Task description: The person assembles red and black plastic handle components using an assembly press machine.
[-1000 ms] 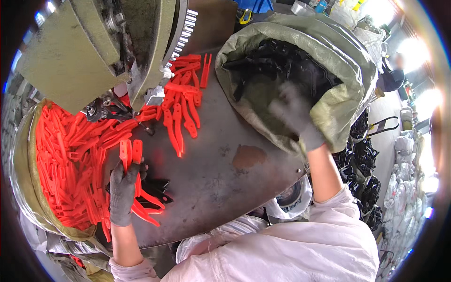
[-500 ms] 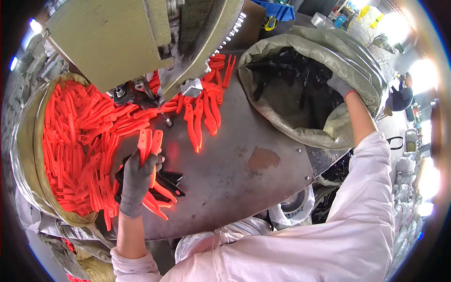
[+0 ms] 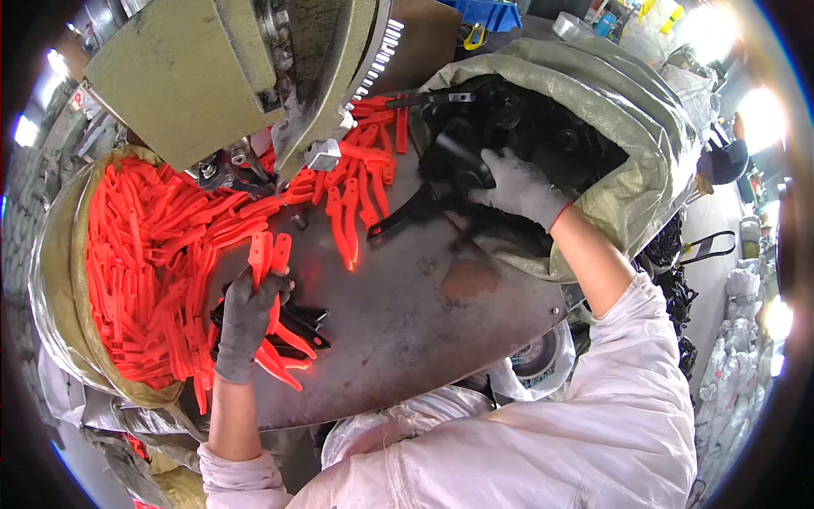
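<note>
Left hand point(image 3: 246, 318) clenched on 2 orange grips point(image 3: 268, 254), upright on the desk point(image 3: 424, 339) left of the sack point(image 3: 627, 110). Right hand point(image 3: 517, 187) grasps a black tool point(image 3: 424, 208) at the sack's mouth. Grips look light, stiff; tool heavier, best taken mid-handle.

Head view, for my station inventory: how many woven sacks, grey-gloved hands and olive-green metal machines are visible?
Olive woven sacks: 2
Grey-gloved hands: 2, left hand gripping orange plastic strips, right hand
Olive-green metal machine: 1
Total: 5

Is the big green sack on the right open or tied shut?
Open. The green sack has its mouth rolled back wide, black parts show inside, and the right hand reaches into it.
</note>
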A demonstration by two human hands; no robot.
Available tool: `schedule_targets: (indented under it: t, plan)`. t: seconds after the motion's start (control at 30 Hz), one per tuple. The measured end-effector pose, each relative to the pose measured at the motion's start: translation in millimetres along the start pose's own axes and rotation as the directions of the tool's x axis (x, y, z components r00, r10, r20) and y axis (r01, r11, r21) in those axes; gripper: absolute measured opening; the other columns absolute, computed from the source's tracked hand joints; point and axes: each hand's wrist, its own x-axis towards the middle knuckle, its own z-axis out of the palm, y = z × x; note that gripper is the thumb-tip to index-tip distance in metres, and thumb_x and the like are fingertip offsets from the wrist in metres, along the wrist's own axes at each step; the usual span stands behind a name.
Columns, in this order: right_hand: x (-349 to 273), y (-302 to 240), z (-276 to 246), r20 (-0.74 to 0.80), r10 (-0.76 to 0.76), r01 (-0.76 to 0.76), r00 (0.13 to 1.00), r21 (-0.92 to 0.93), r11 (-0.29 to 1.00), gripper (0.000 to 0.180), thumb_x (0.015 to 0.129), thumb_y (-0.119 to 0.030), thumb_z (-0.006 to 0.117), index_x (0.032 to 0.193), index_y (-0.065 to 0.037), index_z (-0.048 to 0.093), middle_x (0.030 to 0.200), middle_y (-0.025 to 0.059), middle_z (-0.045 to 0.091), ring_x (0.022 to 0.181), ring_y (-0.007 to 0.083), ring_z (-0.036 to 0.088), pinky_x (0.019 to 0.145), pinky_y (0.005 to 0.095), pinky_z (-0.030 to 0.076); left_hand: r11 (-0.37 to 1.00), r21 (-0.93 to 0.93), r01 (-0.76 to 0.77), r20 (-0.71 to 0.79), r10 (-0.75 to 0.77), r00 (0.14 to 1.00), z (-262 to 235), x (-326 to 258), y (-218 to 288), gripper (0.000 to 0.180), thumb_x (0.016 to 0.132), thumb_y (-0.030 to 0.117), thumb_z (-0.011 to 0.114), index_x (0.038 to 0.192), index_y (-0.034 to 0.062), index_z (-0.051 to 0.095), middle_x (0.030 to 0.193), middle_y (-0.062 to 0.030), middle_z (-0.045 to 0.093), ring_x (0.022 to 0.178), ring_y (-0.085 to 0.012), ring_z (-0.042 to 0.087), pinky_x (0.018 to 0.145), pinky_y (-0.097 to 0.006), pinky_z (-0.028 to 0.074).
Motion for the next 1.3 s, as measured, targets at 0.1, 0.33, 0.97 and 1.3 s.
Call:
schedule_targets:
  t: [0.1, 0.33, 0.97, 1.3]
  plan:
    - [0, -5, -31, -0.185, -0.256, 0.235, 0.949, -0.129, 0.963, 0.061, 0.075, -0.037, 0.067, 0.127, -0.009, 0.050, 0.098, 0.0166, 0.065, 0.093, 0.0364, 0.063, 0.084, 0.0427, 0.049, 0.999, 0.034, 0.008, -0.002, -0.008, 1.000, -1, -3, 4, 0.019, 0.086, 0.011, 0.055, 0.099, -0.0030, 0.056, 0.087, -0.0067, 0.060, 0.075, -0.0129, 0.061, 0.066, -0.026, 0.050]
    - [-15, -25, -58, 0.370, 0.121, -0.389, 0.921, 0.856, 0.340, 0.050, 0.092, -0.042, 0.052, 0.128, -0.007, 0.048, 0.078, 0.0113, 0.064, 0.055, 0.0107, 0.058, 0.046, 0.0224, 0.045, 0.998, -0.067, 0.006, 0.028, -0.005, 1.000, 1, 2, 6, 0.030, 0.093, 0.018, 0.053, 0.114, -0.0028, 0.053, 0.098, -0.0088, 0.063, 0.081, -0.0158, 0.064, 0.067, -0.028, 0.053]
    - [-12, -176, 17, 0.218, -0.068, -0.225, 0.974, 0.964, -0.141, 0.049, 0.087, -0.015, 0.057, 0.133, -0.003, 0.044, 0.082, 0.0054, 0.063, 0.053, 0.0067, 0.048, 0.046, 0.0216, 0.041, 0.989, -0.144, 0.023, -0.002, -0.023, 1.000, 10, 32, 28, 0.026, 0.088, 0.018, 0.061, 0.102, -0.0040, 0.061, 0.084, -0.0084, 0.066, 0.073, -0.0150, 0.064, 0.067, -0.029, 0.053]
    - [-8, -206, 15, 0.274, -0.155, -0.287, 0.949, 0.955, -0.070, 0.055, 0.086, -0.011, 0.057, 0.136, 0.002, 0.038, 0.085, 0.0073, 0.064, 0.054, 0.0060, 0.048, 0.046, 0.0184, 0.036, 0.989, -0.145, 0.036, -0.007, -0.037, 0.999, 2, 37, 35, 0.026, 0.087, 0.020, 0.064, 0.098, -0.0033, 0.063, 0.084, -0.0069, 0.067, 0.070, -0.0113, 0.061, 0.062, -0.025, 0.048]
